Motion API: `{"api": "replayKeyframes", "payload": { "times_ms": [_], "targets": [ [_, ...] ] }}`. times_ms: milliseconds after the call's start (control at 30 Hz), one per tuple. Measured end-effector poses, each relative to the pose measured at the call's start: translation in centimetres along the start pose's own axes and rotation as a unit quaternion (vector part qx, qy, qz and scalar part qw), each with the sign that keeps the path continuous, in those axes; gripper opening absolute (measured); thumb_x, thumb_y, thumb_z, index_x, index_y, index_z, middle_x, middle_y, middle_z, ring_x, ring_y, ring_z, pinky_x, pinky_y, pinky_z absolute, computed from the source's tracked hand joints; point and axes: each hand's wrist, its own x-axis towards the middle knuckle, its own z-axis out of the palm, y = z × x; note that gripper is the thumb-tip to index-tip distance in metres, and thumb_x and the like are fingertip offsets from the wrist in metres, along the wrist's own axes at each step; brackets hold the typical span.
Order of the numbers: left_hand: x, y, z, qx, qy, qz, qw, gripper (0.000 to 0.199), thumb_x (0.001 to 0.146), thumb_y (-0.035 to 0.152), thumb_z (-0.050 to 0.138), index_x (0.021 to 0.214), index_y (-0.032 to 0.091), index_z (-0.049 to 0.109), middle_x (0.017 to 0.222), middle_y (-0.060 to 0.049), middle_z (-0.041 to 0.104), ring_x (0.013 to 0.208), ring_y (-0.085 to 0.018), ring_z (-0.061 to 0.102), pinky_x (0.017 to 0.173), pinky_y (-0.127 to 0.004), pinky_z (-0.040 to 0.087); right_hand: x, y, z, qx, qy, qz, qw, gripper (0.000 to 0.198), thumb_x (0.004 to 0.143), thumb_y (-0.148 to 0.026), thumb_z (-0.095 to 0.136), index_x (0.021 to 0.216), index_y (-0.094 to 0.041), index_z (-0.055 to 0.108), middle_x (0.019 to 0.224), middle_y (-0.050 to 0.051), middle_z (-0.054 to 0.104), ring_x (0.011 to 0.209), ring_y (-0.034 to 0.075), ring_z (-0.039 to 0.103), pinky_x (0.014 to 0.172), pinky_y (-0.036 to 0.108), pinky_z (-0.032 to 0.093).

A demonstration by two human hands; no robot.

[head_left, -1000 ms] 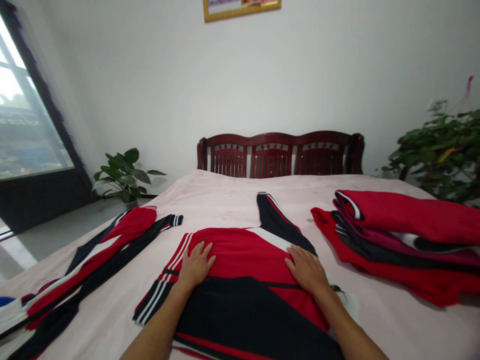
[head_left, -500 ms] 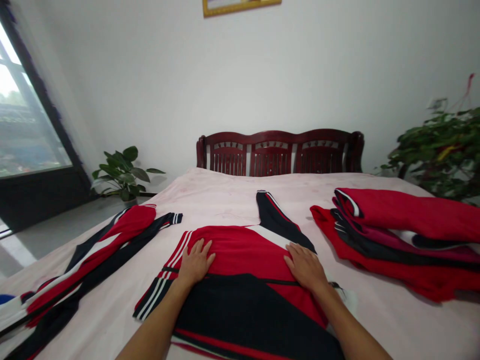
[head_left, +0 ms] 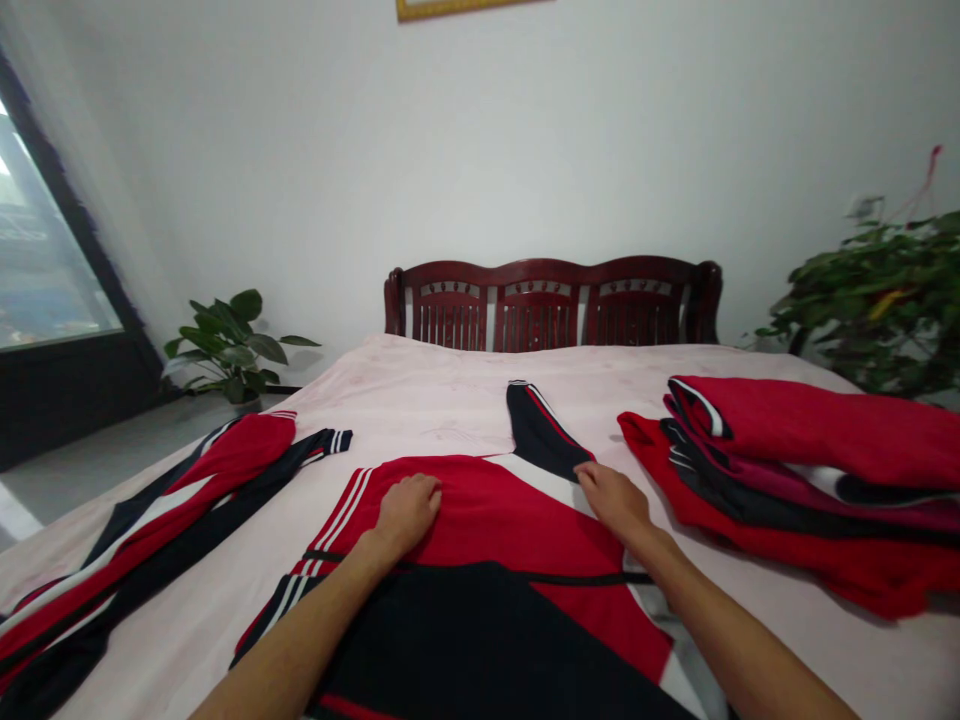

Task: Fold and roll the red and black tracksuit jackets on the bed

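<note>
A red, navy and white track jacket (head_left: 517, 510) lies spread on the bed in front of me, with one navy sleeve (head_left: 534, 425) pointing toward the headboard. A wide navy part lies across its near side. My left hand (head_left: 409, 510) rests on the red fabric near the striped hem, fingers curled in against the cloth. At the shoulder, beside the base of the sleeve, my right hand (head_left: 613, 497) pinches the jacket between thumb and fingers. The fingertips of the left hand are partly hidden.
A second track jacket (head_left: 172, 500) lies stretched out on the left of the bed. To the right is a stack of folded red and dark clothes (head_left: 817, 430). A wooden headboard (head_left: 540, 290) stands behind the pink sheet (head_left: 427, 400), with potted plants (head_left: 232, 340) either side.
Both hands lay flat with fingers spread; now their fingers have curled in on the fabric. The right hand has shifted slightly up and right, and the left a little to the right.
</note>
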Motion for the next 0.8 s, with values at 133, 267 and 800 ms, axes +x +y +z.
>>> {"api": "replayKeyframes", "payload": {
  "times_ms": [133, 267, 800],
  "targets": [
    [1.7, 2.1, 1.6, -0.039, -0.003, 0.082, 0.996, 0.049, 0.099, 0.042, 0.039, 0.141, 0.021, 0.053, 0.147, -0.011, 0.054, 0.139, -0.025, 0.045, 0.114, -0.041, 0.036, 4.4, 0.1, -0.4, 0.009, 0.042, 0.085, 0.995, 0.052, 0.094, -0.039, 0.036, 0.135, -0.019, 0.059, 0.132, 0.017, 0.064, 0.121, 0.033, 0.058, 0.096, 0.045, 0.045],
    [2.4, 3.2, 3.8, -0.064, -0.037, 0.080, 0.994, 0.059, 0.099, 0.051, 0.034, 0.152, 0.025, 0.038, 0.160, -0.014, 0.035, 0.149, -0.032, 0.026, 0.117, -0.058, 0.023, 8.1, 0.2, 0.7, 0.037, -0.008, 0.157, 0.987, 0.059, 0.089, -0.053, 0.044, 0.126, -0.013, 0.065, 0.123, 0.022, 0.067, 0.114, 0.037, 0.062, 0.088, 0.048, 0.050],
    [2.7, 2.3, 5.7, -0.087, 0.011, 0.072, 0.994, 0.051, 0.100, 0.047, 0.035, 0.144, 0.025, 0.050, 0.153, -0.011, 0.046, 0.143, -0.027, 0.039, 0.118, -0.051, 0.027, 11.0, -0.6, 1.9, 0.415, -0.074, 0.092, 0.902, 0.021, 0.078, -0.031, 0.060, 0.089, -0.016, 0.072, 0.072, 0.008, 0.075, 0.069, 0.023, 0.072, 0.064, 0.032, 0.056]
  ]
}}
